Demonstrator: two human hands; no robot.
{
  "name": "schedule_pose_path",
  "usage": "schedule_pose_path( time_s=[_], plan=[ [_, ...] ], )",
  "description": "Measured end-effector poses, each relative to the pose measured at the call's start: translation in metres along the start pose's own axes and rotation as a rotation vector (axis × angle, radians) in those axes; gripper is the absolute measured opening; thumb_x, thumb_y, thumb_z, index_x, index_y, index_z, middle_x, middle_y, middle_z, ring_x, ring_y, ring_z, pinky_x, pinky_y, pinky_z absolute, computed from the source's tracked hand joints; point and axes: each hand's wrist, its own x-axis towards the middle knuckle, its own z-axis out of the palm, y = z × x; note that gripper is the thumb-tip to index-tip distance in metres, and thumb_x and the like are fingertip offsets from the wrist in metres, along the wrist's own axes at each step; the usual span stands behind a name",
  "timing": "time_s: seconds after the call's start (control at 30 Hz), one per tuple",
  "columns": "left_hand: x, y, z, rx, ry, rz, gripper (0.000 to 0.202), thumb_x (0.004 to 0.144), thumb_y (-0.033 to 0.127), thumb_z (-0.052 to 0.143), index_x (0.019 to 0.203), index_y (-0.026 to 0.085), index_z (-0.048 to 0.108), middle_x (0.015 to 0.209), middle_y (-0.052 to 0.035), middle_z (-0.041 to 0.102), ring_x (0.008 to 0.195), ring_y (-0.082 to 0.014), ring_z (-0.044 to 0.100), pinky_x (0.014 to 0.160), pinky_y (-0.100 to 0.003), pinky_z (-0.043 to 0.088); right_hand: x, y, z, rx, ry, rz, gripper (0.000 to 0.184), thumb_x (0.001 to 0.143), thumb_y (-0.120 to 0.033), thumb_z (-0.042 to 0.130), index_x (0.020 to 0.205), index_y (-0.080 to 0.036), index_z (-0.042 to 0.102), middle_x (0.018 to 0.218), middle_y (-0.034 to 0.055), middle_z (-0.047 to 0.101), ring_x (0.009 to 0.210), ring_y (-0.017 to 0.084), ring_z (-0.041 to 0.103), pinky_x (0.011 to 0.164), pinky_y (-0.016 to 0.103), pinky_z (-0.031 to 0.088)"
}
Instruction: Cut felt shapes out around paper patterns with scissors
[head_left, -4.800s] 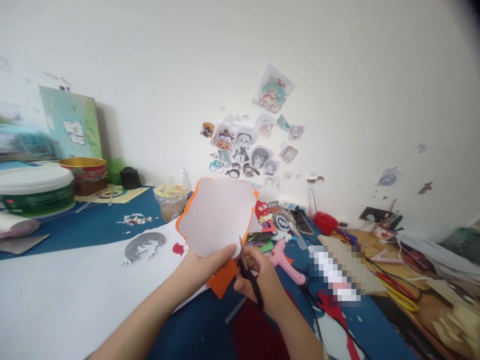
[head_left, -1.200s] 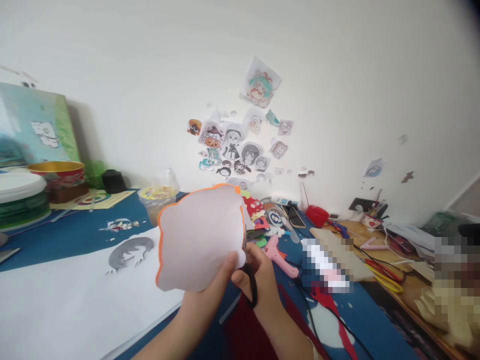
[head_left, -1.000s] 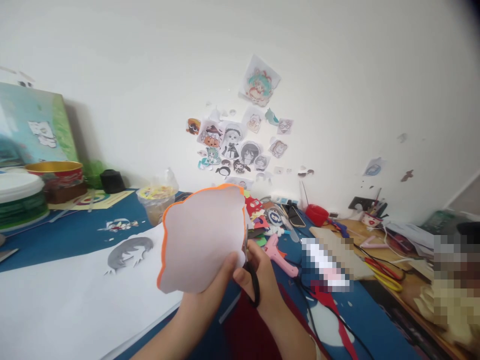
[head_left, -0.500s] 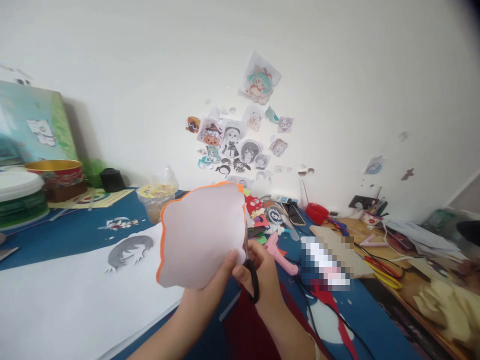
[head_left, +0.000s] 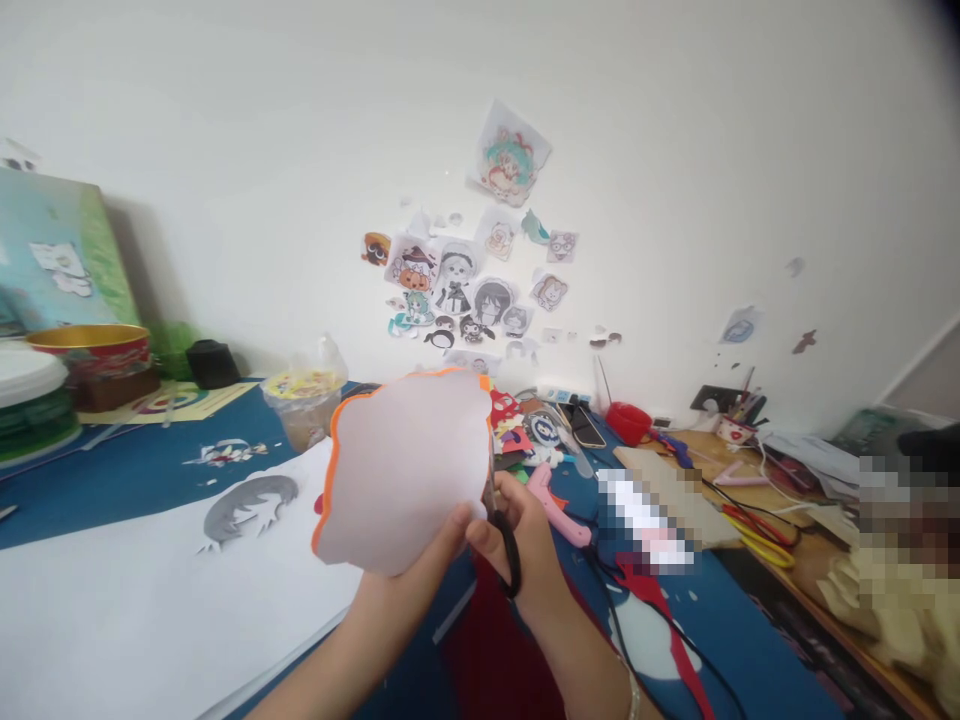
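My left hand (head_left: pixel 427 560) pinches the lower right edge of a white paper shape backed with orange sheet (head_left: pixel 401 470), held upright above the desk. Only a thin orange rim shows along its left and top edges. My right hand (head_left: pixel 525 545) is closed through the black handles of scissors (head_left: pixel 501 535), whose blades run up along the shape's right edge.
A large white sheet (head_left: pixel 112 600) with a grey cutout lies on the blue desk at the left. A pink glue gun (head_left: pixel 551 500), coloured scraps, a phone and red-yellow pliers (head_left: pixel 757 535) lie to the right. A plastic cup (head_left: pixel 304 405) and tubs stand behind. Stickers cover the wall.
Over the frames the wide orange flap below the white shape has gone; only a thin rim is left. The shape has been turned slightly and the scissors keep to its right edge.
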Motion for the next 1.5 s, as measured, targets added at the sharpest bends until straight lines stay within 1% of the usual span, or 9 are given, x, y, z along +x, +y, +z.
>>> schedule_pose_path(
  time_s=[0.2,0.4,0.57,0.8,0.87,1.03,1.2,1.43,1.5],
  plan=[
    [-0.003,0.004,0.003,-0.031,0.046,0.007,0.041,0.066,0.045,0.062,0.096,0.017,0.064,0.104,-0.0107,0.069,0.102,-0.0264,0.061,0.088,-0.036,0.050,-0.002,0.007,0.004,0.043,0.062,0.006,0.055,0.056,-0.064,0.070,0.080,-0.018,0.054,0.053,-0.0048,0.047,0.046,0.008,0.037,0.042,0.019,0.027],
    [-0.001,0.003,0.000,-0.038,-0.008,-0.019,0.042,0.063,0.042,0.066,0.097,0.018,0.064,0.104,-0.0102,0.069,0.104,-0.0271,0.060,0.087,-0.034,0.050,-0.002,0.007,0.005,0.051,0.084,0.031,0.056,0.053,-0.064,0.071,0.080,-0.018,0.054,0.052,-0.0056,0.046,0.043,0.008,0.036,0.041,0.020,0.029],
    [0.001,0.001,-0.001,-0.053,-0.036,-0.004,0.039,0.061,0.043,0.067,0.091,0.018,0.065,0.102,-0.0096,0.070,0.099,-0.0261,0.062,0.085,-0.034,0.051,0.000,0.009,0.005,0.011,0.131,0.072,0.059,0.048,-0.066,0.071,0.077,-0.017,0.056,0.047,-0.0055,0.046,0.038,0.007,0.034,0.037,0.019,0.025],
    [-0.006,0.009,0.003,-0.064,0.016,-0.011,0.037,0.065,0.046,0.062,0.089,0.018,0.065,0.097,-0.0087,0.071,0.092,-0.0244,0.065,0.080,-0.032,0.053,0.000,0.016,0.007,0.012,0.156,0.068,0.061,0.047,-0.068,0.070,0.077,-0.017,0.056,0.044,-0.0073,0.043,0.035,0.006,0.030,0.036,0.019,0.020],
    [-0.006,0.009,0.003,-0.038,0.009,0.001,0.038,0.066,0.047,0.061,0.090,0.017,0.065,0.097,-0.0091,0.071,0.092,-0.0247,0.065,0.079,-0.032,0.053,0.000,0.014,0.007,0.015,0.146,0.042,0.058,0.049,-0.067,0.069,0.077,-0.018,0.056,0.044,-0.0071,0.043,0.036,0.007,0.032,0.036,0.019,0.022],
    [-0.006,0.007,0.003,-0.033,-0.038,0.027,0.040,0.066,0.045,0.060,0.094,0.017,0.063,0.098,-0.0101,0.071,0.092,-0.0244,0.065,0.077,-0.031,0.054,0.000,0.000,0.005,0.024,0.085,0.002,0.049,0.055,-0.060,0.071,0.076,-0.019,0.053,0.056,-0.0036,0.049,0.050,0.011,0.043,0.043,0.020,0.037],
    [-0.009,0.010,0.004,-0.073,-0.030,0.013,0.036,0.066,0.044,0.061,0.091,0.018,0.064,0.099,-0.0086,0.070,0.095,-0.0230,0.063,0.081,-0.029,0.052,-0.001,-0.001,0.003,-0.015,0.100,0.019,0.050,0.058,-0.062,0.068,0.076,-0.018,0.053,0.056,-0.0043,0.046,0.047,0.009,0.037,0.040,0.019,0.031],
    [-0.010,0.010,0.007,-0.063,-0.029,0.017,0.037,0.067,0.047,0.060,0.090,0.017,0.064,0.094,-0.0091,0.071,0.089,-0.0239,0.065,0.075,-0.030,0.054,-0.003,0.010,0.005,0.051,0.163,0.035,0.048,0.058,-0.058,0.069,0.081,-0.018,0.054,0.052,-0.0056,0.045,0.043,0.008,0.035,0.040,0.019,0.031],
    [-0.010,0.008,0.008,-0.024,0.012,0.042,0.037,0.068,0.046,0.059,0.090,0.017,0.065,0.093,-0.0088,0.071,0.087,-0.0237,0.066,0.074,-0.030,0.055,-0.003,0.011,0.005,0.049,0.176,0.050,0.048,0.057,-0.058,0.070,0.079,-0.019,0.054,0.048,-0.0071,0.042,0.041,0.007,0.033,0.038,0.018,0.029]
  ],
)
